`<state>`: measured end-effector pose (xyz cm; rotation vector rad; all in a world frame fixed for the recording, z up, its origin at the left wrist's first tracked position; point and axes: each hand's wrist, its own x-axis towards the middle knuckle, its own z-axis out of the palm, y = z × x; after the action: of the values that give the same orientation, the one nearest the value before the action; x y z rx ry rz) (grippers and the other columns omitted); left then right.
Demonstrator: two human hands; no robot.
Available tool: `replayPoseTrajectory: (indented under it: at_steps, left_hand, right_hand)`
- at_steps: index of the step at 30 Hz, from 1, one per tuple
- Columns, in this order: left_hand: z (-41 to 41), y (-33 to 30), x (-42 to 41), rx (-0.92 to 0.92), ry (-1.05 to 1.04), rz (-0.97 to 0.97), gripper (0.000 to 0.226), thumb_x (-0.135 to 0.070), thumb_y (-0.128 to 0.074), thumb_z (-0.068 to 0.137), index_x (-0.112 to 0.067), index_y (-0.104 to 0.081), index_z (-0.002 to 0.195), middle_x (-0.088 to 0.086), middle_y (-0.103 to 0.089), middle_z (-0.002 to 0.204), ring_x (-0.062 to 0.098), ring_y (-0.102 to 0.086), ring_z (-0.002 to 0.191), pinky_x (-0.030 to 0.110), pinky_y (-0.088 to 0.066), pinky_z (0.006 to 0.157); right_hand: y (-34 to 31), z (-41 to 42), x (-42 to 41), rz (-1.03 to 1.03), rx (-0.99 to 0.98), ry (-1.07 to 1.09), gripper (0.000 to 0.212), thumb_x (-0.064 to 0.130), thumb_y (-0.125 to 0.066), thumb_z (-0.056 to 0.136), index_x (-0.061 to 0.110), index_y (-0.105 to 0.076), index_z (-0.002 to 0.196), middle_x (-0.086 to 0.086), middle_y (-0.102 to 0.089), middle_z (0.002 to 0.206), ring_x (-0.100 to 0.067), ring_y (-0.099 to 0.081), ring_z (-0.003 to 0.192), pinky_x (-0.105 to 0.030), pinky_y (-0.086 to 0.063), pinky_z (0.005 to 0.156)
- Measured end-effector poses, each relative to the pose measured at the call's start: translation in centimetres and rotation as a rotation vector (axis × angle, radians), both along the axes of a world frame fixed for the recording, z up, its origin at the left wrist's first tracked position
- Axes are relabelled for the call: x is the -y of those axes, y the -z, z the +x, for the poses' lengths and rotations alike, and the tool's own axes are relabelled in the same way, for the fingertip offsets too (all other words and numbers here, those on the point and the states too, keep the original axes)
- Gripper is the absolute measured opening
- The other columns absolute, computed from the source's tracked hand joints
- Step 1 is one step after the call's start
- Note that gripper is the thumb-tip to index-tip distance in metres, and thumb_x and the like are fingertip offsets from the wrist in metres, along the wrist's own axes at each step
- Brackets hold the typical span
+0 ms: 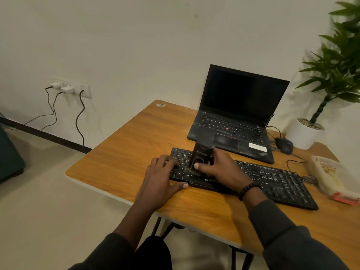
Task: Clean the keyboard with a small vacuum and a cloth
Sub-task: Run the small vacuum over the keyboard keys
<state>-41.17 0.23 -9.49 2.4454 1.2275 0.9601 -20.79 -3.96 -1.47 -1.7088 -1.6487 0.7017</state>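
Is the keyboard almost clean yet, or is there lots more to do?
Still the vacuum part. The right hand grips the vacuum on the left end of the keyboard, while the left hand rests flat there, steadying it. The keys to the right are not under the vacuum now. No cloth is in view, so wiping looks still to come. How clean the keys are can't be told.

Keyboard (272, 178) before laptop (233, 121)

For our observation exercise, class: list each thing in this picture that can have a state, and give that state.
Laptop: lid open, screen dark.
Keyboard: flat on the table.
Small vacuum: upright on the keys, gripped.
Right hand: grips the vacuum.
Left hand: fingers flat on the keyboard's left end.
Wall plugs: plugged in.
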Motion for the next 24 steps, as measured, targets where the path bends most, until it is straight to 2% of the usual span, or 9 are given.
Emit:
replayPoseTrajectory:
  at_steps: [2,4,7,11,15,19,22,24]
  left_hand:
    - [0.1,0.1,0.0,-0.002,-0.005,0.01,0.062,-0.059,-0.07,0.077,-0.028,-0.052,0.127,-0.009,-0.041,0.133,0.01,-0.034,0.118,0.027,-0.03,0.093]
    - [0.1,0.1,-0.1,0.001,-0.009,0.02,0.06,-0.058,-0.07,0.078,-0.027,-0.053,0.126,-0.008,-0.043,0.131,0.011,-0.035,0.117,0.028,-0.032,0.092]
    - [0.1,0.2,-0.3,-0.003,-0.013,0.02,0.059,-0.058,-0.07,0.078,-0.028,-0.053,0.125,-0.008,-0.044,0.13,0.012,-0.036,0.116,0.03,-0.035,0.091]
    - [0.1,0.2,-0.3,-0.002,-0.016,0.017,0.059,-0.059,-0.069,0.078,-0.028,-0.053,0.125,-0.007,-0.045,0.129,0.012,-0.037,0.115,0.03,-0.036,0.091]
    - [0.1,0.4,-0.4,0.004,-0.016,0.006,0.06,-0.06,-0.069,0.078,-0.028,-0.053,0.126,-0.008,-0.044,0.13,0.01,-0.035,0.115,0.03,-0.035,0.092]
    - [0.2,0.4,-0.5,0.005,-0.02,0.002,0.059,-0.058,-0.071,0.078,-0.03,-0.053,0.126,-0.008,-0.044,0.13,0.01,-0.035,0.113,0.03,-0.035,0.091]
    - [0.1,0.6,-0.6,0.021,-0.016,0.001,0.059,-0.059,-0.07,0.078,-0.029,-0.053,0.125,-0.008,-0.045,0.129,0.01,-0.037,0.112,0.034,-0.039,0.092]
    - [0.1,0.6,-0.6,0.025,-0.017,0.005,0.059,-0.062,-0.068,0.078,-0.03,-0.053,0.124,-0.008,-0.045,0.128,0.01,-0.037,0.11,0.034,-0.04,0.091]
  right_hand:
    - [0.0,0.3,0.3,-0.03,0.054,-0.035,0.047,0.03,-0.075,0.081,0.031,-0.051,0.121,0.017,-0.06,0.106,-0.001,-0.059,0.097,-0.02,-0.05,0.08]
    - [-0.2,0.4,0.4,0.053,0.099,0.003,0.044,0.027,-0.076,0.08,0.033,-0.051,0.115,0.02,-0.059,0.102,0.004,-0.057,0.093,-0.013,-0.047,0.072]
    - [-0.2,0.5,0.5,0.033,0.009,0.0,0.043,0.027,-0.076,0.08,0.035,-0.05,0.114,0.018,-0.061,0.102,0.0,-0.06,0.093,-0.016,-0.049,0.071]
    - [-0.2,0.7,0.7,0.046,0.113,-0.004,0.044,0.028,-0.075,0.081,0.031,-0.05,0.117,0.021,-0.056,0.1,0.003,-0.055,0.092,-0.013,-0.045,0.074]
    - [0.1,1.3,1.1,-0.02,-0.038,0.007,0.043,0.029,-0.075,0.082,0.03,-0.051,0.117,0.014,-0.063,0.105,-0.003,-0.062,0.091,-0.02,-0.052,0.073]
    - [-0.2,1.5,1.3,0.031,0.068,0.024,0.041,0.026,-0.075,0.082,0.03,-0.05,0.114,0.019,-0.057,0.101,0.002,-0.057,0.093,-0.019,-0.051,0.078]
    - [-0.2,1.5,1.2,0.03,-0.009,0.04,0.042,0.029,-0.075,0.081,0.028,-0.051,0.116,0.016,-0.061,0.105,-0.003,-0.06,0.095,-0.023,-0.052,0.078]
    - [0.3,1.7,1.4,-0.016,-0.009,0.002,0.042,0.031,-0.074,0.082,0.034,-0.05,0.116,0.014,-0.063,0.107,-0.005,-0.062,0.096,-0.028,-0.054,0.081]
